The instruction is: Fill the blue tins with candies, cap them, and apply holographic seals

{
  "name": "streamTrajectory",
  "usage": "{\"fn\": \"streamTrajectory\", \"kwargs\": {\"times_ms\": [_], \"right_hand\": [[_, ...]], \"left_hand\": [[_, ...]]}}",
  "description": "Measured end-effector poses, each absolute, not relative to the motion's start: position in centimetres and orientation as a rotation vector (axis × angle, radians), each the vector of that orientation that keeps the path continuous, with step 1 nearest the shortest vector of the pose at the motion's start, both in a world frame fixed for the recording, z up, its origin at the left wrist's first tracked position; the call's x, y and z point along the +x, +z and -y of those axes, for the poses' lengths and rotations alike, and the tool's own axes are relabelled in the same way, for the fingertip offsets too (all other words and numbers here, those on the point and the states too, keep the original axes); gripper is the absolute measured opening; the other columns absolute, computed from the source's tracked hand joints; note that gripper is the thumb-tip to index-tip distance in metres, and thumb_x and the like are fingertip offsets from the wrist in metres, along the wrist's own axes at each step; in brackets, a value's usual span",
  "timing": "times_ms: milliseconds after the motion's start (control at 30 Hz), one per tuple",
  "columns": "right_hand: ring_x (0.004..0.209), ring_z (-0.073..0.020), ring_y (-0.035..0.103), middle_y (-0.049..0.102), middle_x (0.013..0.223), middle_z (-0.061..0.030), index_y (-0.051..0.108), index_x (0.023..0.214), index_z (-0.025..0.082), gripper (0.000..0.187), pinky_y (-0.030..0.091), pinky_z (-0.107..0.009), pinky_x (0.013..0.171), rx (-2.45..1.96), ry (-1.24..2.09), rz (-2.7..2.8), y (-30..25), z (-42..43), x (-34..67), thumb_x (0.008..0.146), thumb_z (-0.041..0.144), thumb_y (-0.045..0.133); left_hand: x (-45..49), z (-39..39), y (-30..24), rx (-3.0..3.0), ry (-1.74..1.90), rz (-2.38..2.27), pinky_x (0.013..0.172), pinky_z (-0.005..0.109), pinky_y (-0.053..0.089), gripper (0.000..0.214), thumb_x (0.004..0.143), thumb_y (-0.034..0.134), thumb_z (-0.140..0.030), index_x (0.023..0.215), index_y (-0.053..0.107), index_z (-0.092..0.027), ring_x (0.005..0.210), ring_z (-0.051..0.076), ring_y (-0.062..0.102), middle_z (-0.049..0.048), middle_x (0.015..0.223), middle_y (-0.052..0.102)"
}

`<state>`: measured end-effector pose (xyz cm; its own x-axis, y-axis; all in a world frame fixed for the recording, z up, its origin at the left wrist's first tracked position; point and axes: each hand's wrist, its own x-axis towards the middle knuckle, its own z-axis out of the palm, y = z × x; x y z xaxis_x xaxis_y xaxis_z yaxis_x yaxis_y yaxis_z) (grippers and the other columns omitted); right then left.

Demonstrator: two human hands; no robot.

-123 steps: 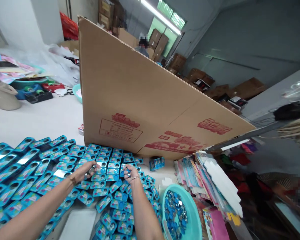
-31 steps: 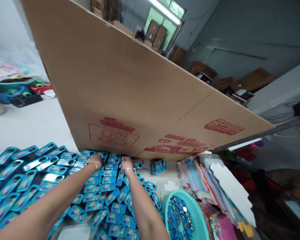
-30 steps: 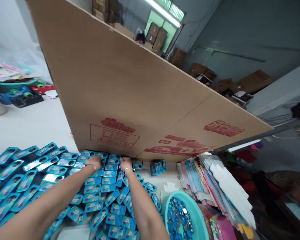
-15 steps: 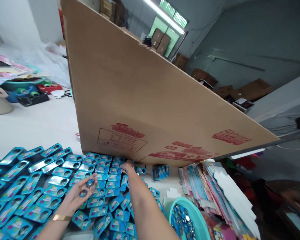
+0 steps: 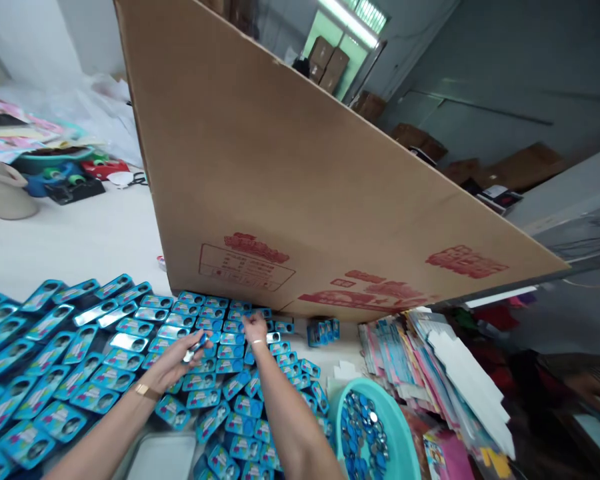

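Observation:
My left hand (image 5: 179, 359), palm turned up, hovers over rows of blue tins (image 5: 200, 381) with printed lids and a round opening at one end. Its fingers are closed round small round silver-and-blue discs (image 5: 195, 348). Farther forward, my right hand (image 5: 256, 328) reaches down onto the back tins beside the cardboard wall. The fingers there are bent together at a tin, and what lies between them is hidden. Similar shiny discs (image 5: 363, 427) fill part of a turquoise basin (image 5: 403, 417) at the right.
A large cardboard box (image 5: 280, 180) stands upright behind the tins. Stacked printed cards (image 5: 405, 373) lie to the right of the basin. A grey tray (image 5: 163, 457) is at the front. Scissors (image 5: 139, 179) and a beige jug (image 5: 5, 190) stand back left.
My left hand has moved slightly up and right, tilting the discs it holds. The right hand stays at the back tins, its fingers now drawn together. The view has shifted slightly.

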<state>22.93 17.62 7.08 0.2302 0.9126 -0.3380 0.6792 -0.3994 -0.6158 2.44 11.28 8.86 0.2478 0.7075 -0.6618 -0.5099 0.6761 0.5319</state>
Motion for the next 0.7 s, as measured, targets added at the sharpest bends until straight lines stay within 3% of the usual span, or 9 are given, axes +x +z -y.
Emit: {"fn": "streamTrajectory", "kwargs": {"times_ms": [100, 167, 267, 367, 533, 700], "right_hand": [[0.054, -0.0124, 0.058, 0.065, 0.065, 0.0011, 0.062, 0.093, 0.018, 0.033, 0.045, -0.021, 0.052, -1.880, 1.051, 1.354, 8.1, -14.1, 21.0, 0.096, 0.045, 0.043], [0.061, -0.0127, 0.058, 0.064, 0.074, 0.0004, 0.065, 0.090, 0.019, 0.031, 0.047, -0.022, 0.058, -1.699, 1.024, 1.373, 8.9, -11.8, 19.7, 0.092, 0.047, 0.052], [0.085, -0.0175, 0.062, 0.063, 0.096, -0.0033, 0.070, 0.096, 0.023, 0.022, 0.051, -0.029, 0.077, -1.719, 0.783, 1.606, 10.2, -9.3, 18.6, 0.083, 0.040, 0.067], [0.103, -0.0251, 0.056, 0.060, 0.105, -0.0067, 0.068, 0.108, 0.025, 0.028, 0.049, -0.036, 0.086, -1.803, 0.630, 1.843, 11.4, -8.0, 18.5, 0.081, 0.032, 0.069], [0.102, -0.0278, 0.050, 0.058, 0.107, -0.0086, 0.063, 0.113, 0.025, 0.033, 0.046, -0.040, 0.084, -1.761, 0.526, 2.068, 11.6, -7.6, 18.9, 0.082, 0.017, 0.058], [0.100, -0.0283, 0.049, 0.059, 0.105, -0.0085, 0.063, 0.106, 0.026, 0.023, 0.044, -0.043, 0.084, -1.704, 0.491, 2.214, 10.9, -8.4, 20.0, 0.084, 0.024, 0.057]], "left_hand": [[4.1, -11.4, 8.4, 0.234, 0.885, -1.047, 0.035, 0.015, 0.028, 0.021, 0.080, 0.074, -0.028, 0.092, 0.067, -0.013, 0.043, 0.004, 0.040, 0.0044, 0.075, 0.067], [5.5, -11.3, 8.2, 0.226, 0.926, -1.103, 0.036, 0.014, 0.026, 0.017, 0.078, 0.075, -0.025, 0.085, 0.066, -0.013, 0.043, 0.004, 0.041, 0.0011, 0.067, 0.063], [7.4, -10.8, 8.1, 0.190, 0.982, -1.208, 0.041, 0.016, 0.035, 0.013, 0.076, 0.074, -0.021, 0.081, 0.065, -0.014, 0.047, 0.007, 0.048, -0.0017, 0.062, 0.060], [8.6, -10.4, 8.0, 0.132, 1.022, -1.290, 0.045, 0.019, 0.041, 0.007, 0.078, 0.069, -0.017, 0.082, 0.064, -0.015, 0.049, 0.009, 0.052, -0.0021, 0.062, 0.061], [9.5, -11.0, 7.8, 0.072, 1.050, -1.304, 0.046, 0.020, 0.043, 0.016, 0.076, 0.068, -0.007, 0.069, 0.058, -0.018, 0.049, 0.011, 0.054, -0.0029, 0.056, 0.059], [9.5, -11.9, 7.3, 0.055, 0.986, -1.265, 0.046, 0.022, 0.047, 0.021, 0.077, 0.068, -0.011, 0.063, 0.054, -0.018, 0.049, 0.014, 0.057, -0.0003, 0.053, 0.056]]}}
